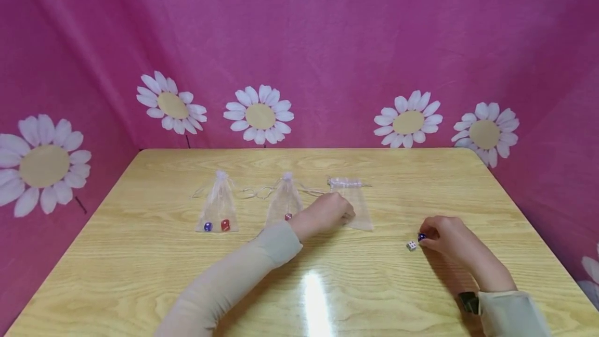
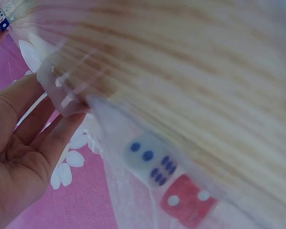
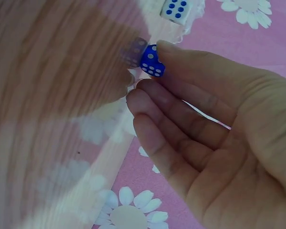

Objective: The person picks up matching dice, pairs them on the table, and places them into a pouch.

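Note:
My left hand (image 1: 326,211) pinches the rightmost sheer white organza bag (image 1: 361,207), which lies flat on the table. Sheer fabric (image 2: 62,93) shows between the thumb and fingers in the left wrist view. My right hand (image 1: 451,238) holds a blue die (image 3: 152,61) between thumb and fingertips, low over the tabletop. Right beside it lies a white die (image 1: 411,245) with dark pips. The middle organza bag (image 1: 284,199) has a red die (image 2: 188,200) and a white die (image 2: 150,160) inside, partly hidden by my left forearm in the head view.
At the left, another organza bag (image 1: 219,202) contains a blue die (image 1: 208,227) and a red die (image 1: 225,225). Thin drawstrings (image 1: 257,192) trail from the bag necks. The wooden table (image 1: 117,274) meets a pink flowered cloth (image 1: 327,56) at its back and sides.

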Demonstrator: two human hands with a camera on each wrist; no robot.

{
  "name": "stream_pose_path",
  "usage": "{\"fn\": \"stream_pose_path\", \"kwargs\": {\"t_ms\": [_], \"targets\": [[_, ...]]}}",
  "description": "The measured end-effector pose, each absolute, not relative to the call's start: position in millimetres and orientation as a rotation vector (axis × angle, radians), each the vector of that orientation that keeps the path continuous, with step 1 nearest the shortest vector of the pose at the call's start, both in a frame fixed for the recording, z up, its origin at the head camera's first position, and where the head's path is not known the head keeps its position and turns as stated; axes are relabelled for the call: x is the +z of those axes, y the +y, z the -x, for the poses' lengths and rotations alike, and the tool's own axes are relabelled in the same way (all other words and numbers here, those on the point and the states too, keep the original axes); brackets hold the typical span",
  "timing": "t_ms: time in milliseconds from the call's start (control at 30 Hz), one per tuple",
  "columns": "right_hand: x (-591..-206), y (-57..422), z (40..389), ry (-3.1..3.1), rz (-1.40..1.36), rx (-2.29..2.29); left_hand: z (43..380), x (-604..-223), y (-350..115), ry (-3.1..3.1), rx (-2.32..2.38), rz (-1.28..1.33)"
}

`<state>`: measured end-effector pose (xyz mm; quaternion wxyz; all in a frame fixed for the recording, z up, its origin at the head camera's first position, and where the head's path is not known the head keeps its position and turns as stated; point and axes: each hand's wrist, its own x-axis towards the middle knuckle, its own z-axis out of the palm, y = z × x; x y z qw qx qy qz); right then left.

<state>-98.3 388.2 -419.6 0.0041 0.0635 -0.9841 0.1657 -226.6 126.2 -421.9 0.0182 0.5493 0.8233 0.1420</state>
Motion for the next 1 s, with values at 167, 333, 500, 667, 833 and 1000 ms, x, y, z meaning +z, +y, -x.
{"fn": "stream_pose_path", "kwargs": {"t_ms": [167,333,500,667,833,1000], "targets": [[-421,387,99,-3.078,-0.199,0.512,227,-424,124,2.554,0.456,-1.711],[-417,380,98,-3.036,-0.172,0.579,228,-426,123,2.546,0.459,-1.746],[-408,361,97,-2.992,-0.168,0.669,230,-428,122,2.553,0.448,-1.757],[-400,338,94,-2.923,-0.302,0.680,231,-427,123,2.553,0.388,-1.763],[-393,310,90,-2.837,-0.509,0.735,230,-424,123,2.548,0.320,-1.754],[-392,274,82,-2.829,-0.688,0.753,231,-423,123,2.573,0.262,-1.750]]}}
